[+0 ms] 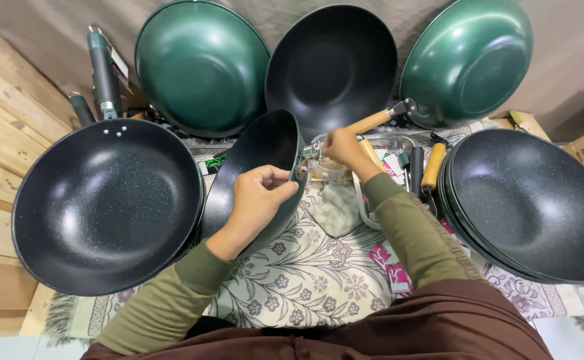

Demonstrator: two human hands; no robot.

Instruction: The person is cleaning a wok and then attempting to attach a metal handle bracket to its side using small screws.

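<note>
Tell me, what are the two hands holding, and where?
Left hand grips the tilted dark pan by its rim. Right hand pinches something small there; cannot tell what.

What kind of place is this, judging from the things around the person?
Probably a small workshop for assembling cookware, on the floor. Many handle-less woks lie around a floral mat, with loose wooden handles nearby; both hands work on one wok.

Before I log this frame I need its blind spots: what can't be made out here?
All head view:
- Join at the tilted pan rim: covered by the left hand and right hand.
- What the right fingers pinch: too small.
- Bag of small white pieces: contents unclear through plastic.
- Metal tray: mostly hidden by the right forearm.
- Stacked pans: cut off by the right edge.
</note>
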